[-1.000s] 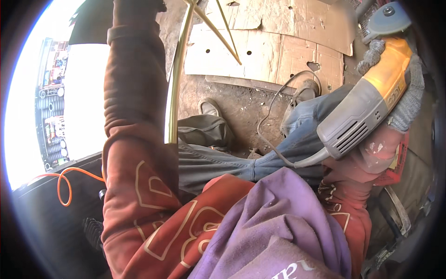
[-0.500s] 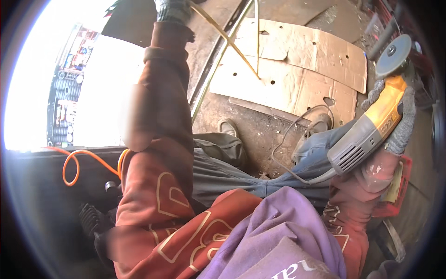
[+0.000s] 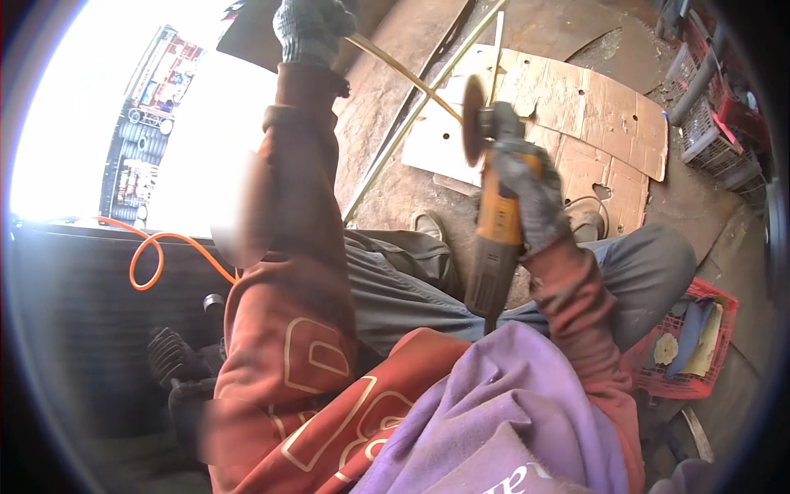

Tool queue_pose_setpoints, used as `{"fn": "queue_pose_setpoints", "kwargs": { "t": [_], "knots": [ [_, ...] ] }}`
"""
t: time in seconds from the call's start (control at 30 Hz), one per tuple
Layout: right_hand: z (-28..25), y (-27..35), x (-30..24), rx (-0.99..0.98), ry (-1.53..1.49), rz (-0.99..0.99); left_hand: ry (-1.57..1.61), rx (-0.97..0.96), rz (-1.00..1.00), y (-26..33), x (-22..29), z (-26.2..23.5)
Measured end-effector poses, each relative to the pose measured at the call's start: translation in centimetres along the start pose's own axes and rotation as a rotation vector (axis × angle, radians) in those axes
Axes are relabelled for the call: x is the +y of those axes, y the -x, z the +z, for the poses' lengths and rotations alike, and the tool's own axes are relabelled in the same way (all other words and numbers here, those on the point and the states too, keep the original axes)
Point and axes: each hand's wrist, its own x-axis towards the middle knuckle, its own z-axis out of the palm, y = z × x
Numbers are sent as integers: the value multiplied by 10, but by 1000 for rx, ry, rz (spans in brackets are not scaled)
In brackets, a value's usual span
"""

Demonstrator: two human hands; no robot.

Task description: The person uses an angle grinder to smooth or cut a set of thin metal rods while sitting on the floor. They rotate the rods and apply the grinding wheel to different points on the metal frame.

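Observation:
In my right hand (image 3: 531, 193), gloved in grey, is a yellow and grey angle grinder (image 3: 499, 216). My fingers wrap its body near the head, and its cutting disc (image 3: 473, 122) stands nearly edge-on at the top. The grinder is slightly blurred. Stretched far forward, my left hand (image 3: 311, 31) wears a grey knit glove and is closed around the end of a thin yellowish bar (image 3: 387, 59). That bar slants down to the right, crossing a longer bar (image 3: 395, 136). The disc is close to the slanting bar's lower end; whether they touch I cannot tell.
Flattened cardboard (image 3: 613, 107) lies on the floor ahead of my shoes. A red crate (image 3: 629, 362) with items in it sits at my right, and grey crates (image 3: 709, 140) stand farther off. An orange hose (image 3: 156, 239) curls at the left over a dark surface (image 3: 74, 313).
My right hand has brought the grinder from the far right in toward the middle, turning it more upright, with its disc now near the bars. My left hand still grips the bar.

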Motion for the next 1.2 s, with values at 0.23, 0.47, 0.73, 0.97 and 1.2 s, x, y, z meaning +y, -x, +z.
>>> {"fn": "queue_pose_setpoints", "kwargs": {
  "t": [0.23,0.47,0.73,0.97,1.2],
  "knots": [
    [44,-29,56,87,-161,29,-249,385,-574,25,55,28],
    [83,-16,73,-94,-297,-35,325,-168,-19,86,13,-53],
    [51,-42,101,105,-328,116,246,81,-115,105,19,-53],
    [89,-14,103,-67,-235,5,356,-220,-89,93,8,-92],
    [45,-46,112,133,-315,250,279,-34,-69,109,10,-80]
  ]
}}
